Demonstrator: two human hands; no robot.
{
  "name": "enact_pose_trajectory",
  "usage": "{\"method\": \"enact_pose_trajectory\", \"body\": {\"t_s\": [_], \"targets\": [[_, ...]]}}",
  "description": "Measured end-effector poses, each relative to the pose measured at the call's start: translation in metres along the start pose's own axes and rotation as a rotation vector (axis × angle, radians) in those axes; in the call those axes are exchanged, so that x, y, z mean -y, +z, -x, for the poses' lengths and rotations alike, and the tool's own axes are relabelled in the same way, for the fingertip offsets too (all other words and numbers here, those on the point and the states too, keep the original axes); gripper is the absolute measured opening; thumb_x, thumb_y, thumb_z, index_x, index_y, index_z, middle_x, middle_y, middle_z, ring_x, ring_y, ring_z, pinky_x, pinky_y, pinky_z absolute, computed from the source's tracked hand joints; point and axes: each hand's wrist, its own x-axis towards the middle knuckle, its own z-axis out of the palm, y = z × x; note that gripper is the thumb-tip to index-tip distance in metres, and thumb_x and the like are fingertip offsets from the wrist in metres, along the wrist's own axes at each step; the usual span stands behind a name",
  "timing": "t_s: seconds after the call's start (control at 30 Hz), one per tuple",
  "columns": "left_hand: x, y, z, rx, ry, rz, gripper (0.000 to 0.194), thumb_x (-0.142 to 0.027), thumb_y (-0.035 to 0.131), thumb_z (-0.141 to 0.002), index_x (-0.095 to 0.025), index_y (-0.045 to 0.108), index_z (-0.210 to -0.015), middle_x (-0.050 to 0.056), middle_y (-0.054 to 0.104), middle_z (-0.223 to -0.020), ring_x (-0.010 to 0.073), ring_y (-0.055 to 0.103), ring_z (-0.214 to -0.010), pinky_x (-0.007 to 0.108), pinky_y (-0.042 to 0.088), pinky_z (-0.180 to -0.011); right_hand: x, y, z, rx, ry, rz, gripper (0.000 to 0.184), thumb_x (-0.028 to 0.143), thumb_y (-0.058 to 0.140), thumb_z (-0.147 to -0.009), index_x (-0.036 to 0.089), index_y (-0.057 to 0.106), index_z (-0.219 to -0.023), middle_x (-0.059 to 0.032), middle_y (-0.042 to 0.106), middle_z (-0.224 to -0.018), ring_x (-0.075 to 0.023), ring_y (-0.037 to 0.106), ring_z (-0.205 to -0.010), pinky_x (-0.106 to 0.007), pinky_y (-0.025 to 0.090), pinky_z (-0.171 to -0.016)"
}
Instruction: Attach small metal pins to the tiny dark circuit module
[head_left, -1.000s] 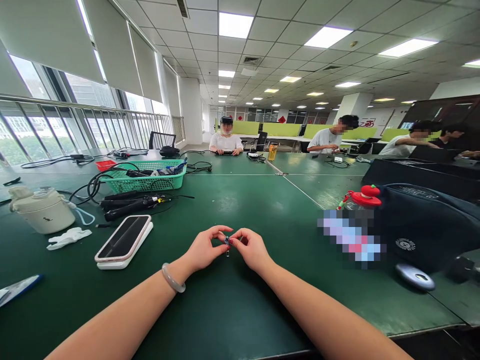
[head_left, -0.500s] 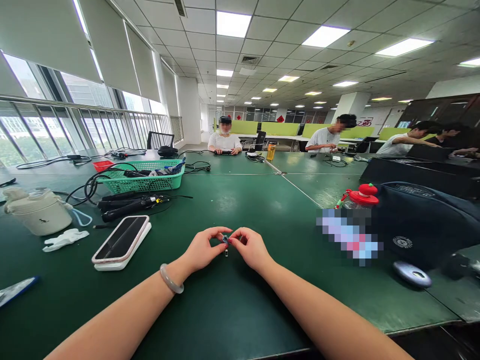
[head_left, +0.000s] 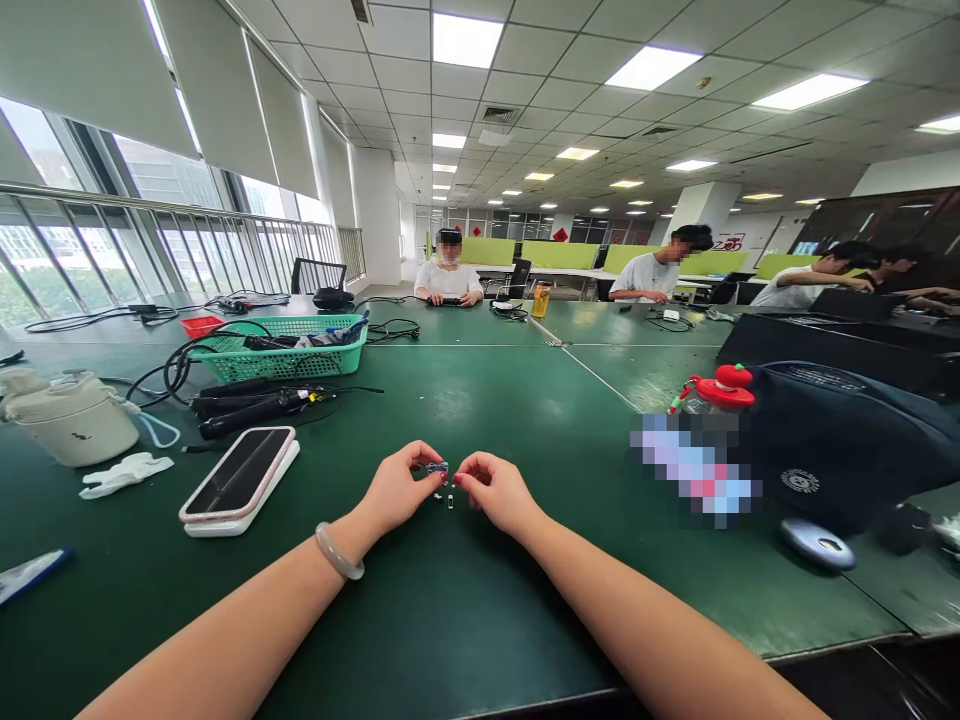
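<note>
Hands over near middle of green counter (head_left: 420, 620), fingertips close but apart. Left hand (head_left: 401, 487) pinches small grey part (head_left: 437, 467) between thumb and finger; part is up off counter, left of right fingertips. Right hand (head_left: 496, 492) has thumb and index tips pressed together; cannot tell if anything tiny is between them. Bracelet (head_left: 339, 551) on left wrist. Small white piece (head_left: 451, 502) on counter just below the gap between the hands, another white bit (head_left: 439, 496) just left of it.

Left side: phone (head_left: 240, 473) lies on white box (head_left: 259, 500), screen up. Crumpled tissue (head_left: 126, 475) left of phone, cream bottle (head_left: 71, 420) with blue strap behind tissue. Blue-edged packet (head_left: 31, 577) at near left, cut off by view. Black handles (head_left: 251, 408) behind phone, green basket (head_left: 289, 363) with cables and bits behind those, red tray (head_left: 202, 327) at its far left.

Right side: bottle with red lid (head_left: 721, 388), blurred-out item in front, dark bag (head_left: 847, 430) to the right, oval mouse (head_left: 817, 544) nearer. Orange bottle (head_left: 541, 301) on far part. Person in white (head_left: 448, 279) sits across, more people at far right.
</note>
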Motion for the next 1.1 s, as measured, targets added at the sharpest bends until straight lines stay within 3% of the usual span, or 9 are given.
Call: {"method": "enact_pose_trajectory", "body": {"t_s": [0.17, 0.3, 0.4, 0.5, 0.63, 0.83, 1.1], "targets": [[0.005, 0.005, -0.001, 0.038, -0.042, 0.105, 0.020, -0.031, 0.064, -0.068, -0.016, 0.054, -0.077, 0.002, 0.064, -0.076, 0.0150, 0.060, -0.071, 0.029, 0.048, -0.068, -0.006, 0.005, 0.000, 0.076, -0.001, -0.019, 0.016, 0.034, 0.056, -0.075, 0.018, 0.054, -0.076, 0.0038, 0.053, -0.058, -0.0081, 0.050, -0.050, -0.019, 0.040, -0.049], [0.003, 0.006, 0.000, 0.150, -0.059, 0.201, 0.028, -0.032, 0.059, -0.072, -0.015, 0.058, -0.095, 0.004, 0.066, -0.083, 0.0159, 0.060, -0.076, 0.030, 0.048, -0.072, -0.006, 0.005, 0.000, 0.042, -0.021, -0.026, 0.016, 0.034, 0.056, -0.075, 0.018, 0.055, -0.077, 0.0035, 0.054, -0.059, -0.0079, 0.050, -0.049, -0.019, 0.040, -0.049], [0.000, 0.004, 0.000, 0.250, -0.049, 0.165, 0.032, -0.034, 0.051, -0.079, -0.017, 0.061, -0.103, 0.005, 0.066, -0.092, 0.0163, 0.059, -0.080, 0.029, 0.046, -0.075, -0.007, 0.004, -0.001, 0.024, -0.027, -0.033, 0.017, 0.035, 0.056, -0.075, 0.018, 0.055, -0.077, 0.0032, 0.054, -0.059, -0.0082, 0.050, -0.050, -0.020, 0.040, -0.050], [-0.002, 0.004, 0.002, 0.296, -0.075, 0.096, 0.034, -0.038, 0.046, -0.081, -0.017, 0.059, -0.104, 0.004, 0.065, -0.084, 0.0143, 0.056, -0.068, 0.027, 0.044, -0.064, -0.009, 0.003, -0.002, 0.016, -0.020, -0.033, 0.018, 0.036, 0.057, -0.075, 0.018, 0.056, -0.077, 0.0031, 0.055, -0.059, -0.0084, 0.050, -0.050, -0.020, 0.040, -0.050], [-0.006, 0.005, 0.005, 0.314, -0.096, 0.041, 0.031, -0.038, 0.042, -0.083, -0.019, 0.053, -0.105, 0.001, 0.063, -0.076, 0.0138, 0.056, -0.066, 0.025, 0.043, -0.063, -0.007, 0.002, -0.002, -0.003, -0.018, -0.040, 0.019, 0.037, 0.057, -0.074, 0.018, 0.057, -0.077, 0.0032, 0.055, -0.058, -0.0085, 0.049, -0.049, -0.020, 0.040, -0.049], [-0.009, 0.006, 0.007, 0.265, -0.013, -0.044, 0.024, -0.034, 0.039, -0.085, -0.021, 0.051, -0.101, -0.002, 0.060, -0.065, 0.0131, 0.054, -0.059, 0.025, 0.041, -0.059, -0.002, 0.001, -0.003, -0.035, -0.024, -0.084, 0.019, 0.037, 0.058, -0.073, 0.018, 0.057, -0.075, 0.0034, 0.055, -0.057, -0.0083, 0.047, -0.048, -0.020, 0.038, -0.048], [0.000, 0.008, 0.004, 0.242, -0.054, 0.133, 0.029, -0.031, 0.046, -0.081, -0.020, 0.048, -0.108, 0.003, 0.068, -0.082, 0.0155, 0.062, -0.070, 0.029, 0.047, -0.069, 0.001, -0.004, -0.007, -0.095, 0.092, -0.293, 0.030, 0.046, 0.063, -0.065, 0.016, 0.056, -0.071, 0.0059, 0.046, -0.043, -0.0076, 0.041, -0.040, -0.020, 0.032, -0.041]]}}
